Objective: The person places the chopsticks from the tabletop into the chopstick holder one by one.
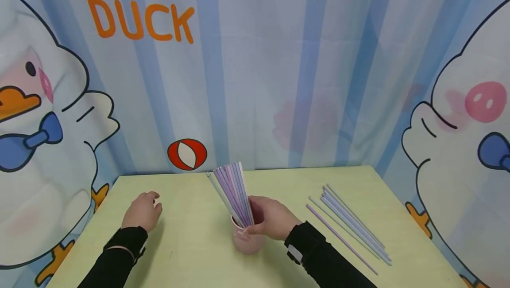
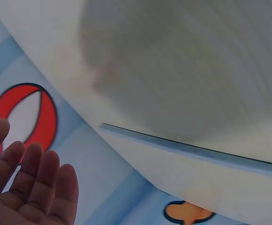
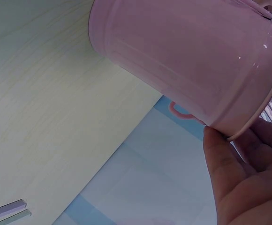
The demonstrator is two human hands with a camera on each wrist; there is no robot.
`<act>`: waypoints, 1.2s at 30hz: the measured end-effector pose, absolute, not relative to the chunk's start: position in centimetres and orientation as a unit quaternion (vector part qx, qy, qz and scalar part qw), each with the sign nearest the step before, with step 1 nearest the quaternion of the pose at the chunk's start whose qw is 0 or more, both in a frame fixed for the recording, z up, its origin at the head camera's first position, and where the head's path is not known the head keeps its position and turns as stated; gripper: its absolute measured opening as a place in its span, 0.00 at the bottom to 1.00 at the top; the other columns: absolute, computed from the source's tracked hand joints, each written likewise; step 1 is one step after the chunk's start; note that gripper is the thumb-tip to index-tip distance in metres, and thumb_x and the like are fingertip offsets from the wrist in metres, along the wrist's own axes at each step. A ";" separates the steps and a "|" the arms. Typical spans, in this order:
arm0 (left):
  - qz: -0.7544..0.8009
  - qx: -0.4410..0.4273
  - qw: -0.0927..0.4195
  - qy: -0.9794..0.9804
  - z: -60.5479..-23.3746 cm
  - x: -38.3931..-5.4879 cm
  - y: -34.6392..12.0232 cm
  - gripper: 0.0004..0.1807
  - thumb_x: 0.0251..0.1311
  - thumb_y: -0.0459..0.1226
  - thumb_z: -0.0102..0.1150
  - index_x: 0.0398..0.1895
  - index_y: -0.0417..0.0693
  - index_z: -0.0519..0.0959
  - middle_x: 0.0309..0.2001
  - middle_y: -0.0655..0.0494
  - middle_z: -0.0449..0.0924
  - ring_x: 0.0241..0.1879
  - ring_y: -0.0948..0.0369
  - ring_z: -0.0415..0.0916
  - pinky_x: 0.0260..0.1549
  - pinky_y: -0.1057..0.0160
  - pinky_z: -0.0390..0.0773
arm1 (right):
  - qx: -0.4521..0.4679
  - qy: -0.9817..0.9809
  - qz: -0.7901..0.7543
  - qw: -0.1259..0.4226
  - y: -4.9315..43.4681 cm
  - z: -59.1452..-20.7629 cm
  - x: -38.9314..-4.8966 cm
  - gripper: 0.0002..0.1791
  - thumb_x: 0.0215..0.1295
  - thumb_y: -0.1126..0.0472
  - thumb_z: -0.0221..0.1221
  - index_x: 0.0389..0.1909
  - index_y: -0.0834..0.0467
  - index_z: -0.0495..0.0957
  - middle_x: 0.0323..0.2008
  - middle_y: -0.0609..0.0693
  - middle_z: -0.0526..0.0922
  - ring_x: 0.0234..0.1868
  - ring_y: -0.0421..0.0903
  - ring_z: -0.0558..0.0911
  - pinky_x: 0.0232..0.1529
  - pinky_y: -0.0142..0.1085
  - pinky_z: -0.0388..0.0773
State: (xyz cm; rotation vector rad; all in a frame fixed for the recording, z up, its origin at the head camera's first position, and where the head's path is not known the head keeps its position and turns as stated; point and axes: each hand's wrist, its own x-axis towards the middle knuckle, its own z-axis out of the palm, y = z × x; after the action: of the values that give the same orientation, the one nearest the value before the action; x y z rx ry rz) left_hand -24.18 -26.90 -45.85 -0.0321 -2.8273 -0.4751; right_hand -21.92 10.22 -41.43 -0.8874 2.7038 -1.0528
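Observation:
My right hand [image 1: 271, 218] grips the rim of a small pink pail [image 1: 248, 244], with the thumb at the near side. In the right wrist view the pail [image 3: 183, 61] fills the top, showing a small loop [image 3: 180, 112] on its side. A bunch of purple, pink and pale blue straws [image 1: 234, 190] stands in the pail, leaning left. My left hand [image 1: 142, 211] hovers over the left part of the table, holding nothing. In the left wrist view its fingers [image 2: 46, 177] are relaxed and slightly bent.
Several loose blue, grey and purple straws [image 1: 350, 221] lie slantwise on the table's right side. A pale blue strip [image 2: 187, 146] crosses the left wrist view; its kind is unclear. The pale yellow table [image 1: 187, 257] meets a duck-print curtain [image 1: 255, 79] behind.

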 end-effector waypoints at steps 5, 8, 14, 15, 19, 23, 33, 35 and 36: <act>-0.141 0.012 0.118 -0.983 -46.8 -24.3 -28.9 0.19 0.63 0.30 0.56 0.54 0.25 0.74 0.46 0.26 0.75 0.42 0.33 0.74 0.41 0.36 0.77 | -0.291 0.890 -0.347 0.056 10.1 -41.3 -21.9 0.37 0.50 0.56 0.73 0.62 0.57 0.73 0.53 0.50 0.82 0.51 0.45 0.81 0.56 0.42 0.78; -0.135 0.026 0.096 -0.986 -47.2 -24.3 -29.8 0.18 0.64 0.29 0.54 0.54 0.26 0.75 0.46 0.26 0.74 0.41 0.33 0.74 0.39 0.36 0.77 | -0.290 0.890 -0.347 0.058 10.1 -41.3 -21.9 0.37 0.50 0.54 0.74 0.62 0.57 0.73 0.52 0.50 0.82 0.52 0.44 0.81 0.56 0.43 0.77; -0.116 0.028 0.055 -0.991 -48.0 -24.4 -30.9 0.16 0.67 0.29 0.52 0.54 0.29 0.77 0.47 0.26 0.75 0.42 0.31 0.74 0.40 0.34 0.77 | -0.290 0.888 -0.352 0.058 10.1 -41.3 -21.8 0.39 0.49 0.53 0.74 0.63 0.56 0.72 0.54 0.50 0.82 0.53 0.45 0.80 0.58 0.44 0.76; -0.112 0.026 0.047 -0.992 -48.0 -24.4 -31.0 0.16 0.68 0.29 0.51 0.54 0.29 0.77 0.47 0.26 0.75 0.42 0.31 0.74 0.40 0.34 0.77 | -0.291 0.887 -0.353 0.058 10.1 -41.3 -21.8 0.39 0.49 0.53 0.74 0.64 0.56 0.72 0.55 0.50 0.81 0.53 0.45 0.80 0.58 0.44 0.76; -0.103 0.025 0.025 -0.994 -48.2 -24.3 -31.1 0.16 0.69 0.28 0.49 0.55 0.30 0.76 0.47 0.26 0.76 0.44 0.30 0.74 0.42 0.34 0.76 | -0.295 0.887 -0.350 0.055 10.1 -41.5 -21.9 0.40 0.49 0.52 0.74 0.64 0.56 0.72 0.55 0.49 0.81 0.54 0.45 0.80 0.58 0.44 0.76; -0.091 0.019 0.023 -0.995 -48.2 -24.2 -31.0 0.14 0.67 0.26 0.50 0.53 0.31 0.78 0.47 0.27 0.77 0.43 0.31 0.75 0.40 0.35 0.78 | -0.297 0.889 -0.344 0.050 10.2 -41.5 -21.9 0.40 0.49 0.51 0.74 0.65 0.55 0.72 0.55 0.49 0.81 0.54 0.45 0.79 0.58 0.44 0.76; -0.076 -0.007 0.052 -0.996 -47.8 -24.2 -30.0 0.10 0.61 0.21 0.51 0.30 0.37 0.82 0.29 0.41 0.80 0.28 0.49 0.78 0.30 0.44 0.80 | -0.291 0.891 -0.344 0.055 10.3 -41.4 -22.0 0.41 0.48 0.50 0.74 0.65 0.55 0.71 0.56 0.49 0.81 0.55 0.45 0.79 0.59 0.44 0.75; -0.069 -0.011 0.056 -0.996 -47.9 -24.2 -29.8 0.10 0.60 0.20 0.52 0.27 0.38 0.80 0.27 0.43 0.79 0.27 0.49 0.77 0.29 0.44 0.80 | -0.288 0.893 -0.341 0.054 10.4 -41.4 -22.1 0.42 0.48 0.49 0.74 0.65 0.55 0.71 0.56 0.48 0.80 0.55 0.45 0.79 0.60 0.44 0.75; -0.066 -0.014 0.059 -0.996 -48.0 -24.3 -29.7 0.10 0.59 0.20 0.53 0.25 0.39 0.79 0.26 0.44 0.79 0.27 0.50 0.77 0.29 0.45 0.80 | -0.288 0.894 -0.340 0.054 10.4 -41.3 -22.1 0.42 0.48 0.49 0.74 0.65 0.55 0.71 0.57 0.48 0.80 0.56 0.45 0.79 0.60 0.44 0.74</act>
State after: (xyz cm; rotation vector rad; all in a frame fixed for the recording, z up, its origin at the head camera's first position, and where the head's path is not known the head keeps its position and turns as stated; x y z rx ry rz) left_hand -24.26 -29.72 -47.95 -0.0415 -3.0163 -0.1988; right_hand -22.08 10.37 -41.35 -0.8743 2.7157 -1.0318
